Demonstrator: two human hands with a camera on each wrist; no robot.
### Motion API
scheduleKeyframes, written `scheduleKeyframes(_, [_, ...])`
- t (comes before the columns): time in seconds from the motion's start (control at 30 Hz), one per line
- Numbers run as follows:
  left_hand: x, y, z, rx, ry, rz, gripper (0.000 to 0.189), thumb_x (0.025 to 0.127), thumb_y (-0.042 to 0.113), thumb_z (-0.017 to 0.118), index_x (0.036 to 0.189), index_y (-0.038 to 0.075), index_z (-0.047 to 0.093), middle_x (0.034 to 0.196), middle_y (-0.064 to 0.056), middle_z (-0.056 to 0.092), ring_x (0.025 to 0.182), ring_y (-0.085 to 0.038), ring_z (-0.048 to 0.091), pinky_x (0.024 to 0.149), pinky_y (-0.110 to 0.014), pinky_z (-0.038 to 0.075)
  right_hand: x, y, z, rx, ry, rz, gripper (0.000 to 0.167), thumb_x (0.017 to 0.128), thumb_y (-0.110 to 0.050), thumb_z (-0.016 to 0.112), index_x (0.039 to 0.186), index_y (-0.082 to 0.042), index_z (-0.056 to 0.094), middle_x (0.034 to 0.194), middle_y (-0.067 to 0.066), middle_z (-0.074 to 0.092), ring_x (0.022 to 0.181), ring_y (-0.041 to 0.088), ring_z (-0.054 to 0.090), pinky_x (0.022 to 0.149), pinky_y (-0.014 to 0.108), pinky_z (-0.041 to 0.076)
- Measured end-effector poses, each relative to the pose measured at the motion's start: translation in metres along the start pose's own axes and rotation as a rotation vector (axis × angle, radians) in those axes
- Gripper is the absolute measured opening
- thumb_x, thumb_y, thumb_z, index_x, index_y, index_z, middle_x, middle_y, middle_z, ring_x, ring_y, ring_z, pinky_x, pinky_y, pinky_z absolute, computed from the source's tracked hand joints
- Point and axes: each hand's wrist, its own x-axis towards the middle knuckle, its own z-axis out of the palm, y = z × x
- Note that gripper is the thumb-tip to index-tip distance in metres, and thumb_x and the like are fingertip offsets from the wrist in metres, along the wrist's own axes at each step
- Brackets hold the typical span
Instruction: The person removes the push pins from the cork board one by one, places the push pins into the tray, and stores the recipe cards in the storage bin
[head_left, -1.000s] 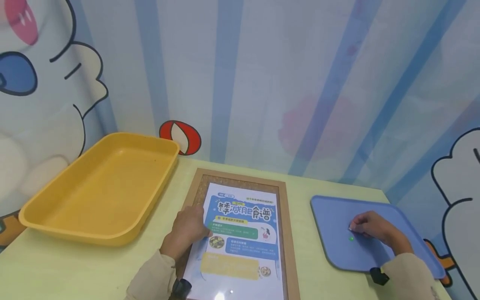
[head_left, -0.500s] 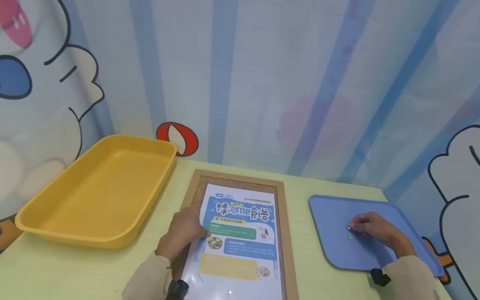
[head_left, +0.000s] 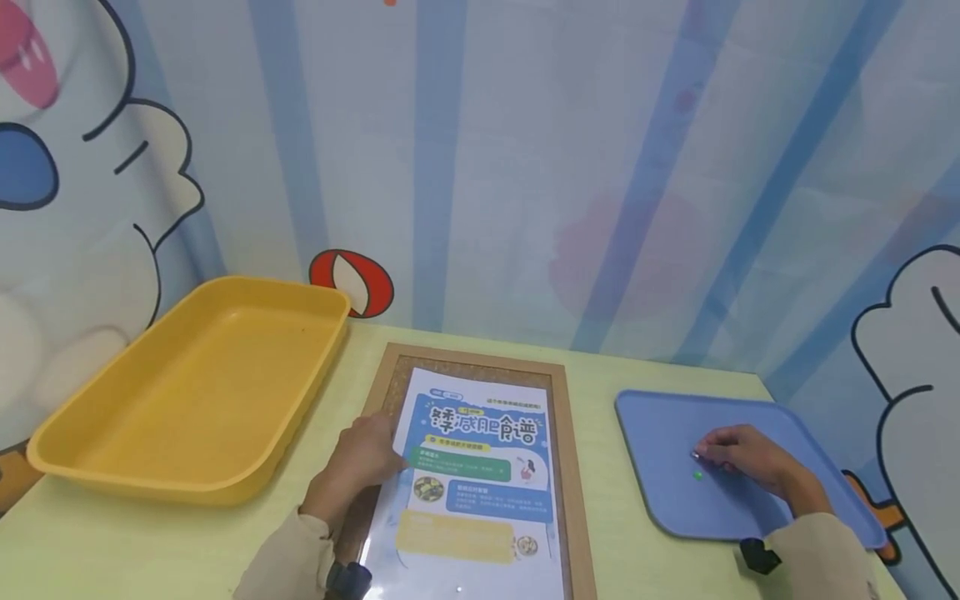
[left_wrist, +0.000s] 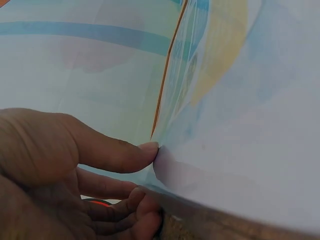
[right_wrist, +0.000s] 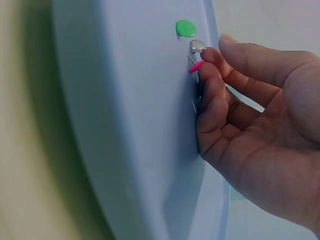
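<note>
In the head view my left hand (head_left: 356, 458) is at the left edge of a printed poster (head_left: 471, 500), which lies on a wood-framed corkboard (head_left: 577, 500). The left wrist view shows its thumb and fingers pinching the edge of the sheet (left_wrist: 240, 165), which stands up from the cork. My right hand (head_left: 757, 462) is low over a blue tray (head_left: 667, 508). Close up, a green thumbtack (right_wrist: 186, 28), a silver thumbtack (right_wrist: 198, 46) and a pink thumbtack (right_wrist: 197, 66) sit by its fingertips. The silver one meets the forefinger's tip; the thumb stands apart from it.
A deep yellow tray (head_left: 187, 392) stands to the left of the corkboard. All of it rests on a pale yellow-green table (head_left: 607, 517). Behind the table hangs a striped cartoon backdrop (head_left: 495, 167).
The head view has shifted slightly. My left hand stays at the poster's edge, moved a little outward to the left. The right hand holds its place over the thumbtacks.
</note>
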Motion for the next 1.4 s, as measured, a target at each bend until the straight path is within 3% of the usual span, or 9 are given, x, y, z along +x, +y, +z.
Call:
scheduleKeyframes(0.27, [0.002, -0.005, -0.004, -0.053, -0.035, -0.027, 0.028, 0.08, -0.005, 0.069, 0.108, -0.009, 0.065, 0.085, -0.017, 0.067, 0.072, -0.026, 0.066, 0.06, -0.037, 0.055, -0.001, 0.001, 0.002, -0.007, 0.018, 0.0, 0.026, 0.1, -0.023, 0.06, 0.099, 0.002, 0.068, 0.085, -0.001, 0.06, 0.077, 0.014, 0.05, 0.069, 0.03, 0.044])
scheduleKeyframes(0.53, [0.008, -0.021, -0.006, -0.322, -0.117, -0.06, 0.021, 0.086, -0.012, 0.052, 0.105, -0.008, 0.061, 0.085, -0.017, 0.065, 0.067, -0.023, 0.066, 0.055, -0.031, 0.056, -0.001, 0.002, 0.004, -0.015, 0.065, 0.014, 0.025, 0.099, -0.022, 0.061, 0.098, 0.002, 0.068, 0.085, -0.001, 0.061, 0.078, 0.014, 0.051, 0.069, 0.03, 0.044])
scheduleKeyframes(0.67, [0.01, -0.029, -0.007, -0.422, -0.138, -0.066, 0.016, 0.086, -0.012, 0.054, 0.1, -0.008, 0.06, 0.079, -0.015, 0.063, 0.062, -0.02, 0.064, 0.053, -0.03, 0.055, -0.002, 0.001, 0.006, -0.009, 0.074, 0.007, 0.025, 0.099, -0.021, 0.061, 0.099, 0.002, 0.068, 0.085, -0.001, 0.061, 0.078, 0.014, 0.051, 0.069, 0.03, 0.044])
scheduleKeyframes(0.9, [0.012, -0.037, -0.013, -0.508, -0.191, -0.112, 0.016, 0.091, -0.004, 0.058, 0.107, -0.004, 0.061, 0.085, -0.015, 0.065, 0.063, -0.02, 0.066, 0.056, -0.03, 0.057, -0.003, 0.002, 0.007, -0.015, 0.094, -0.02, 0.026, 0.099, -0.021, 0.061, 0.098, 0.004, 0.068, 0.085, -0.002, 0.062, 0.079, 0.013, 0.051, 0.069, 0.028, 0.044])
scheduleKeyframes(1.1, [0.01, -0.044, -0.017, -0.665, -0.255, -0.084, 0.023, 0.09, -0.008, 0.057, 0.114, -0.007, 0.056, 0.082, -0.011, 0.065, 0.063, -0.017, 0.067, 0.057, -0.03, 0.058, -0.003, 0.002, 0.007, -0.007, 0.093, -0.027, 0.025, 0.099, -0.021, 0.061, 0.098, 0.003, 0.067, 0.086, -0.002, 0.061, 0.079, 0.013, 0.051, 0.069, 0.029, 0.045])
scheduleKeyframes(1.2, [0.008, -0.043, -0.018, -0.681, -0.257, -0.06, 0.025, 0.09, -0.009, 0.057, 0.115, -0.007, 0.055, 0.079, -0.009, 0.064, 0.063, -0.016, 0.066, 0.056, -0.03, 0.058, -0.002, 0.003, 0.007, -0.006, 0.1, -0.025, 0.025, 0.099, -0.021, 0.062, 0.099, 0.003, 0.068, 0.086, -0.002, 0.062, 0.079, 0.014, 0.051, 0.069, 0.029, 0.045])
scheduleKeyframes(1.4, [0.0, -0.03, -0.025, -0.572, -0.181, 0.011, 0.019, 0.088, -0.012, 0.057, 0.106, -0.005, 0.057, 0.071, -0.004, 0.053, 0.059, -0.014, 0.056, 0.052, -0.026, 0.053, -0.003, 0.005, 0.007, 0.008, 0.108, -0.01, 0.027, 0.099, -0.023, 0.061, 0.102, 0.003, 0.068, 0.087, -0.002, 0.063, 0.079, 0.013, 0.052, 0.069, 0.029, 0.045])
